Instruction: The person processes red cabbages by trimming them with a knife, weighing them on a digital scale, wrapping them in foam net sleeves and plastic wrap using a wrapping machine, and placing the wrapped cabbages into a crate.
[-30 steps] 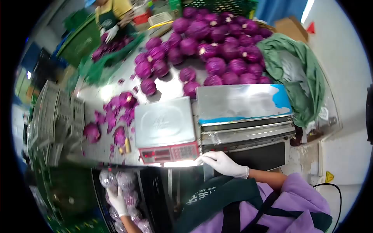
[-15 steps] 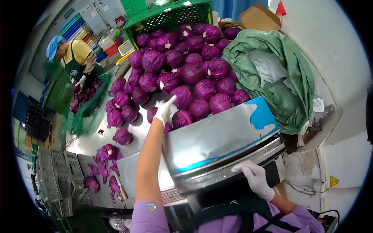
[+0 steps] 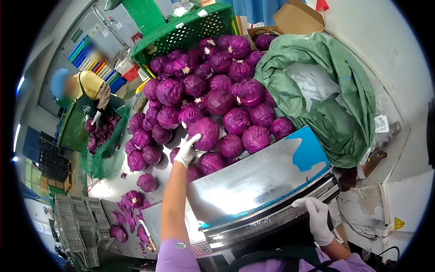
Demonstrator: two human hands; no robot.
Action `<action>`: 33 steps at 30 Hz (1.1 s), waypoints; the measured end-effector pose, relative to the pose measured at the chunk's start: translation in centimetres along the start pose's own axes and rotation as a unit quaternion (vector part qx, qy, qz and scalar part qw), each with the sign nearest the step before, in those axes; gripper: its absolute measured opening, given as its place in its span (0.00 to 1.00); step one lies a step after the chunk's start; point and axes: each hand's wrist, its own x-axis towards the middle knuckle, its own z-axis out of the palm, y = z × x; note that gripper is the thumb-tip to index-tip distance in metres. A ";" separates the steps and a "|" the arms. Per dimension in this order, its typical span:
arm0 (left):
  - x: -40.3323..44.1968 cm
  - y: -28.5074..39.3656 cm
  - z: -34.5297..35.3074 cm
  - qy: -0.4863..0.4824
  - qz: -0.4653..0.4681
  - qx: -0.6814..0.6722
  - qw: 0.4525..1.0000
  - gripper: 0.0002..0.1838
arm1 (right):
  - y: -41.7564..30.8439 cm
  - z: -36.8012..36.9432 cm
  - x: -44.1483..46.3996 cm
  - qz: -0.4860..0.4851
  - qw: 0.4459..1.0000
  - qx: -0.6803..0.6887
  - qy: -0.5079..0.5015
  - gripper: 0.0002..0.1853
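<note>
My left hand (image 3: pixel 186 152), in a white glove, is closed on the left side of a large red cabbage (image 3: pixel 205 134) at the front of the pile. This cabbage looks slightly raised over its neighbours. Many more red cabbages (image 3: pixel 219 102) lie heaped around it, some with pale cut stems. My right hand (image 3: pixel 318 219), also gloved, is at the front edge of a steel-covered machine (image 3: pixel 253 181). Its index finger is stretched toward that edge and it holds nothing I can see; the other fingers are partly bent.
Behind the pile stands a green perforated crate (image 3: pixel 181 34). A green woven sack (image 3: pixel 358 104) sits at right. Lower left are loose leaves (image 3: pixel 129 213), a knife (image 3: pixel 148 235) and grey crates (image 3: pixel 74 226). A co-worker (image 3: pixel 93 88) handles cabbage at far left.
My left hand has closed on the cabbage it was reaching toward, and that cabbage has come a little nearer. The view has shifted; my right hand stays by the machine's edge.
</note>
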 end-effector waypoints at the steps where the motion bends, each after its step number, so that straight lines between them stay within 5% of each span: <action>1: 0.2 0.3 -1.3 -0.056 0.019 -0.044 0.997 0.39 | 0.0 -0.1 0.2 -0.002 1.000 0.003 -0.001 0.16; 5: -6.1 3.7 0.7 -0.256 0.026 -0.340 0.904 0.45 | 0.1 0.2 0.5 -0.013 1.000 0.000 -0.011 0.14; 7: -8.7 2.7 1.3 -0.171 0.049 -0.379 0.908 0.46 | -0.2 0.9 0.4 -0.036 0.999 0.028 -0.024 0.14; 8: -9.9 2.2 0.4 -0.357 -0.006 -0.432 0.828 0.43 | -0.3 1.3 0.4 -0.048 0.998 0.021 -0.041 0.14; 9: -12.8 2.8 3.5 -0.310 0.081 -0.449 0.834 0.41 | -0.4 1.8 0.3 -0.048 0.997 0.023 -0.050 0.14; 15: -21.2 -0.6 7.1 -0.350 0.019 -0.560 0.751 0.32 | -1.1 4.3 -1.5 -0.163 0.970 -0.054 -0.172 0.11; 19: -25.9 -2.7 8.1 -0.330 0.013 -0.539 0.775 0.37 | -1.7 5.6 -2.8 -0.259 0.938 -0.092 -0.212 0.09; 25: -30.5 -5.2 7.7 -0.299 -0.021 -0.499 0.813 0.35 | -2.2 6.8 -4.7 -0.276 0.921 -0.106 -0.252 0.10; 28: -32.8 -5.9 7.2 -0.175 -0.032 -0.464 0.868 0.34 | -1.8 7.6 -5.4 -0.301 0.912 -0.101 -0.260 0.08; 31: -33.2 -6.2 6.1 -0.246 -0.016 -0.413 0.877 0.37 | -2.1 8.4 -6.1 -0.322 0.902 -0.094 -0.271 0.07; 33: -33.8 -5.2 6.5 -0.343 -0.072 -0.437 0.828 0.36 | -2.0 8.8 -6.4 -0.333 0.898 -0.092 -0.271 0.07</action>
